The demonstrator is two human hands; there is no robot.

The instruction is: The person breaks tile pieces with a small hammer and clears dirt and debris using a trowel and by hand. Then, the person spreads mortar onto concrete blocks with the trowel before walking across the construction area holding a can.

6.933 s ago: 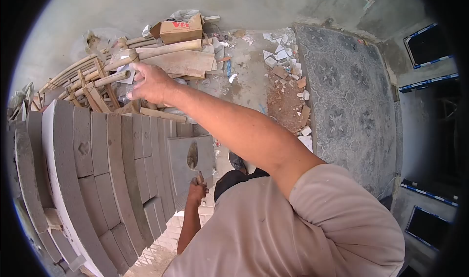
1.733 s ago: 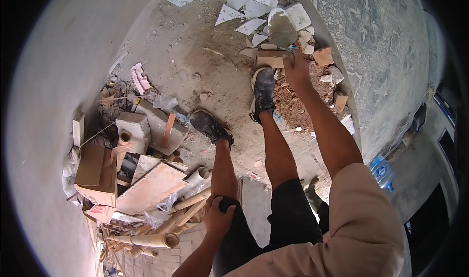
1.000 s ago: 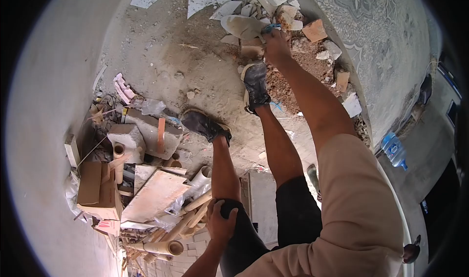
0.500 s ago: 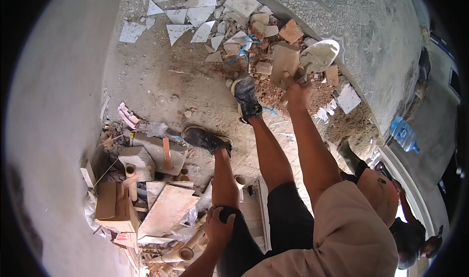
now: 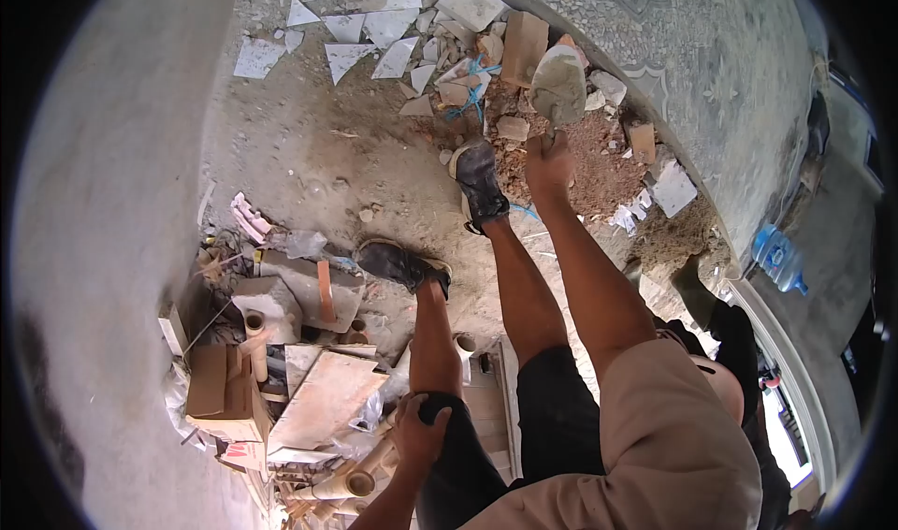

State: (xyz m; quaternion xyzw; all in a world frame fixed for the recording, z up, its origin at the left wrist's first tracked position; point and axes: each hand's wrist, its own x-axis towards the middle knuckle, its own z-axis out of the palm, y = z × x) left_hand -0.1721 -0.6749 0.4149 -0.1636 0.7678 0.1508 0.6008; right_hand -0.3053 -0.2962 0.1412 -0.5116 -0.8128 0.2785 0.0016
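Observation:
My right hand [image 5: 549, 167] grips the handle of a trowel [image 5: 559, 86], whose blade carries grey smears. The blade is over reddish rubble [image 5: 599, 156], beside a tan brick [image 5: 524, 49]; I cannot tell whether they touch. Low in the view, my left hand [image 5: 419, 434] rests on my knee in dark shorts, thumb apart from the fingers, holding nothing. A strand of blue plastic twine [image 5: 479, 86] lies among broken pieces close to the brick. My shoe [image 5: 479, 184] stands on the dirt just left of the rubble.
Broken white tiles [image 5: 391, 27] lie at the top. A patterned floor [image 5: 692, 72] with a raised edge curves along the right. Cardboard box [image 5: 220, 394], boards [image 5: 327, 399] and bamboo poles [image 5: 351, 483] crowd the lower left. A water bottle [image 5: 778, 259] and another person [image 5: 734, 352] are at right.
My right hand and the trowel have moved left, and the blade has swung to point up the view. The brick, earlier at my fingers, now lies farther away. My left hand stays put.

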